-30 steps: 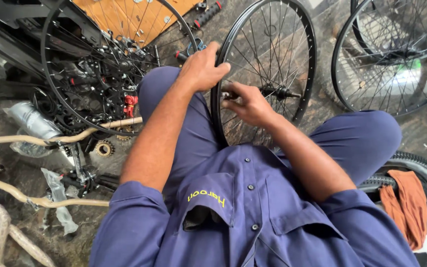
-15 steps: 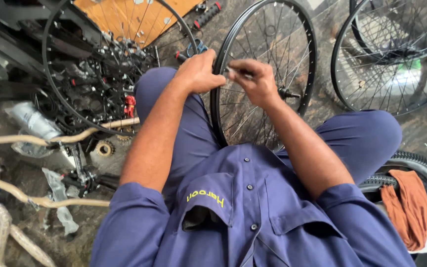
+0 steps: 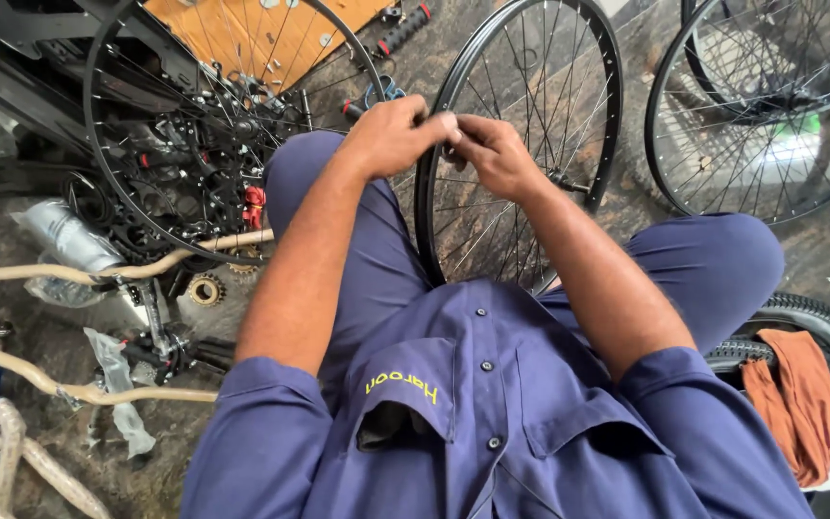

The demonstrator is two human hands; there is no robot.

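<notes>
A black spoked bicycle wheel stands upright between my knees. My left hand grips its rim on the left side, fingers closed over the edge. My right hand is pressed against the left one at the same spot on the rim, fingers pinched on something small that I cannot make out. I am sitting, in a blue work shirt and blue trousers.
Another black wheel lies at the left over a heap of sprockets and small parts. A third wheel rests at the right. A tyre with an orange rag sits by my right knee. Pale handlebars lie at the lower left.
My right hand has risen from the spokes near the hub to the rim and now meets my left hand there. The left hand stays on the rim.
</notes>
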